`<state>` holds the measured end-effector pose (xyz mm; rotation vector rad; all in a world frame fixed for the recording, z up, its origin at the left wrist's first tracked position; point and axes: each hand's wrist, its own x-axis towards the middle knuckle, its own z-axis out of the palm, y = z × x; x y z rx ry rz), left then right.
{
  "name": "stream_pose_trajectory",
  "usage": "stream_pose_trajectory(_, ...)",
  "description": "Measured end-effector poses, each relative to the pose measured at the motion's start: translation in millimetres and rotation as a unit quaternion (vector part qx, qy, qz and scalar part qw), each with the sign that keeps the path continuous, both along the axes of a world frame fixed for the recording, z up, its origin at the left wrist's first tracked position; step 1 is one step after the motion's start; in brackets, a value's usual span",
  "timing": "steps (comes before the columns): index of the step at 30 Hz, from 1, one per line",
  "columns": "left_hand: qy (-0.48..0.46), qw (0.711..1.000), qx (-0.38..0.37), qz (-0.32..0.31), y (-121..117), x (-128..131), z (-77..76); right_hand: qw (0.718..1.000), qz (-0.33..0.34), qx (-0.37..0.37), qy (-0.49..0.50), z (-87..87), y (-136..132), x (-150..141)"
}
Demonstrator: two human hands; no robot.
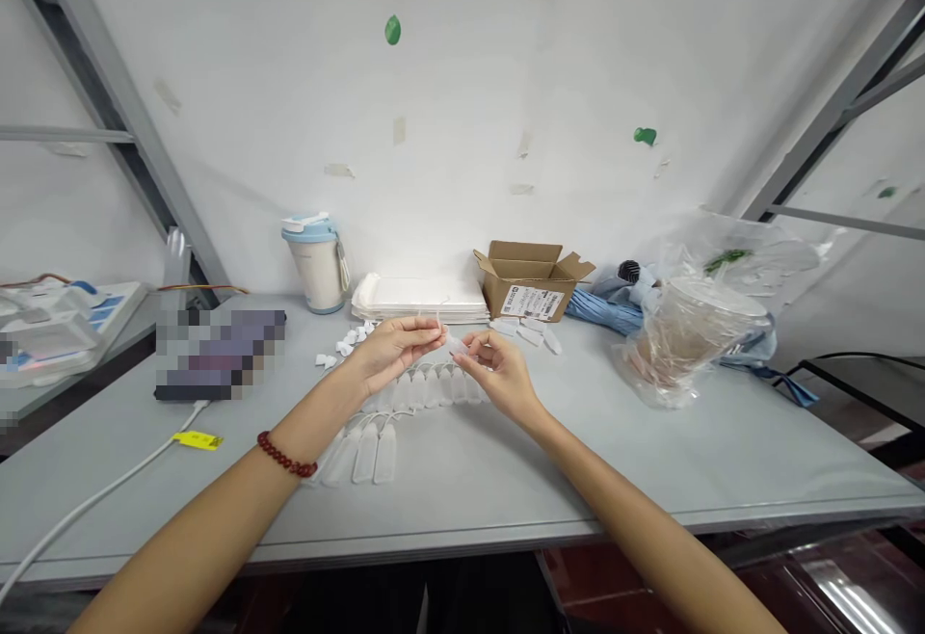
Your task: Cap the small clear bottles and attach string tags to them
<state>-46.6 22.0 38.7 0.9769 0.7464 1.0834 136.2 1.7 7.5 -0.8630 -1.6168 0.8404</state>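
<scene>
- In the head view, holding one small translucent plastic sleeve (455, 345) raised over the middle of the surface (462, 499), between left hand (394, 350) and right hand (504, 379).
- Pinching what looks like the corded end with the left, thumb against fingertips; gripping the sleeve's body with the right fingertips.
- Judging by corded sleeves (367, 453) lying in front, apparently fitting or adjusting a corded end; cannot tell whether fully seated.
- Calling next, by judgement, for a steady right pinch and careful left-hand pressure, without squashing the soft-looking wall.
- To the left, seeing scattered white caps (350, 337); farther right, loose sleeves (533, 330) just before the cardboard carton (531, 279).
- On the carton, finding a white printed label (533, 303), too small to read.
- On the tumbler (318, 268), noting faint, illegible lettering; unable to read the yellow tag (198, 440) either.
</scene>
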Motion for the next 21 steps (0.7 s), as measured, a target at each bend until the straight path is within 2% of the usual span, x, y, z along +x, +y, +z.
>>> stream_pose_trajectory(5, 0.042, 0.999, -0.027, -0.004, -3.7, -3.4, 4.9, 1.000, 0.017, -0.004, 0.024, -2.6, -1.4, -2.3)
stream_pose_trajectory(9, 0.066, 0.997, -0.032, 0.009, -4.3, -4.1, 4.4, 0.999, 0.002, 0.002, 0.043, -1.5, -2.6, -3.3)
stream_pose_trajectory(16, 0.087, 0.996, 0.022, -0.021, -6.7, -1.8, 1.2, 0.998, -0.004, -0.010, 0.066, 0.7, -5.1, -4.9)
stream_pose_trajectory(21, 0.141, 0.988, 0.062, -0.003, -10.5, -1.1, 5.4, 0.998, -0.005, -0.001, 0.060, 0.1, -6.6, -5.1)
